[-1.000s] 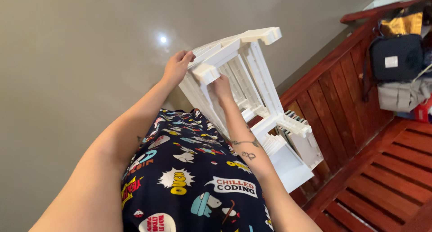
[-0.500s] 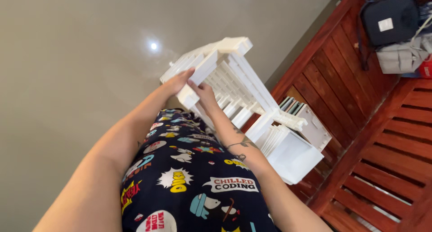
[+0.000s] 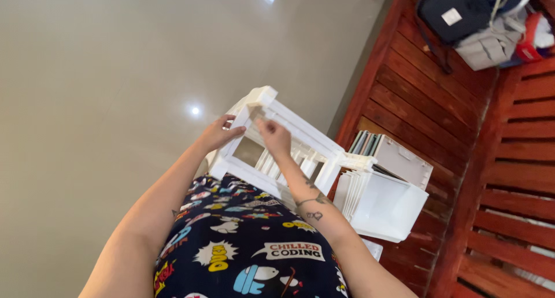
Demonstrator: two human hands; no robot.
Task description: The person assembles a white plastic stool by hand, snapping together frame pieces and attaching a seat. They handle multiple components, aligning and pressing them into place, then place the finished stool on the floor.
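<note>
white plastic rack frame at frame centre, over the lap | left hand grasps its left post | right hand pinches a top bar | better keep frame steady, level.

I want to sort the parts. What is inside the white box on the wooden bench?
The upper white box holds thin flat panels standing on edge, white and grey. The lower box shows white panels at its left side; its wall hides the rest.
</note>
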